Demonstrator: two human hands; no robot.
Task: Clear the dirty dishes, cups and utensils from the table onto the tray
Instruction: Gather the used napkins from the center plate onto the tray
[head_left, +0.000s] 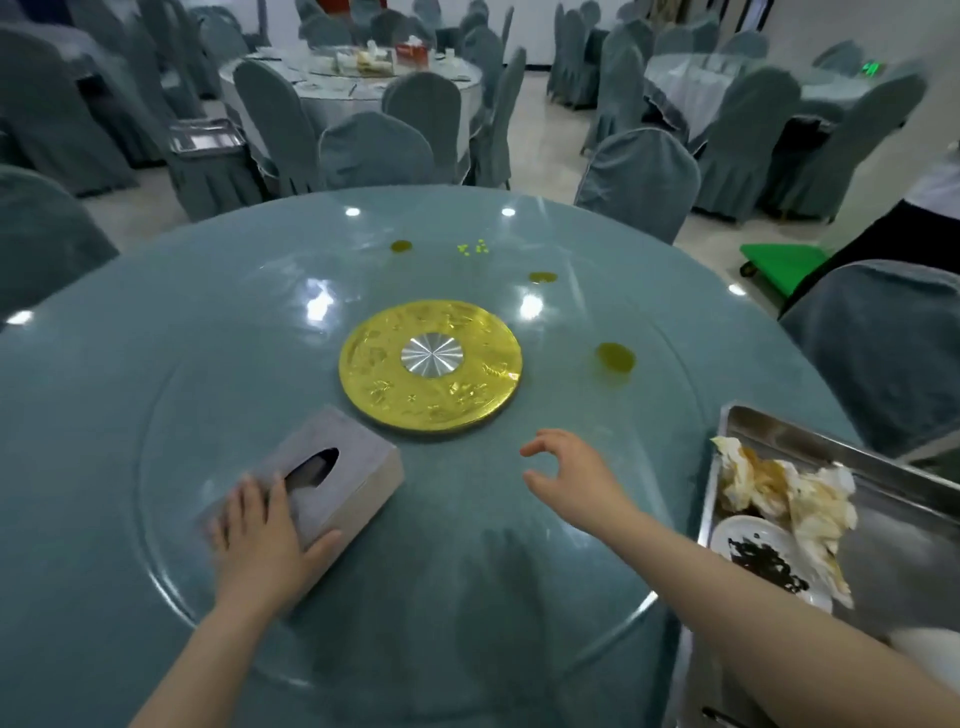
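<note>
The round table (130, 364) has a blue-grey cloth under a glass top, and a big round glass turntable (208, 415) lies on it. In the middle of the turntable sits a gold embossed disc with a silver metal centre (430, 366).

The left hand (265, 540) rests on the near end of a grey rectangular tissue box (322, 475), which stands on the turntable just in front of the gold disc. The fingers lie fairly straight on top of the box, close together, and the thumb presses against its near side; the dark slot of the box is just beyond the fingertips.

The right hand (566, 475) hovers above the glass, to the right of the box and near the front edge of the gold disc. It holds nothing. Its fingers are loosely curved, with a wide gap between the thumb and the forefinger.

At the right edge of the table stands a rectangular stainless steel tray (769, 423). In it lie crumpled white paper napkins with brown-orange stains (795, 493) and, nearer to the person, a small white plate with dark crumbs or scraps (753, 545) on it. The right forearm passes over the near part of the tray.

On the far half of the glass there are several yellow-green oily spots (615, 357) and a few small yellow bits (475, 248).

Around the table stand chairs with grey-blue fabric covers (639, 176).
</note>
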